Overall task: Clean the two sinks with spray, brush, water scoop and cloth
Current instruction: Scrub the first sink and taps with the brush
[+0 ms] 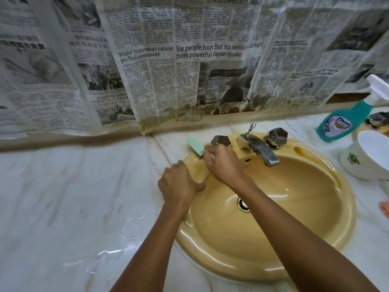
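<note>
A yellow oval sink (315, 239) is set in a marble counter (73, 197). My right hand (223, 163) grips the handle of a mint-green brush (195, 146), whose head rests on the sink's back-left rim beside the left tap knob (221, 140). My left hand (179, 182) rests on the sink's left rim, fingers curled over the edge, holding nothing. A teal spray bottle (339, 121) stands at the back right. A white water scoop (366, 159) sits right of the sink. A pink cloth (384, 206) peeks in at the right edge.
A chrome faucet (260, 149) and right knob (276, 137) stand at the sink's back. The drain (243, 204) is at the basin's bottom. Newspaper sheets (168, 70) cover the wall behind. A second faucet fitting (377, 119) shows at far right.
</note>
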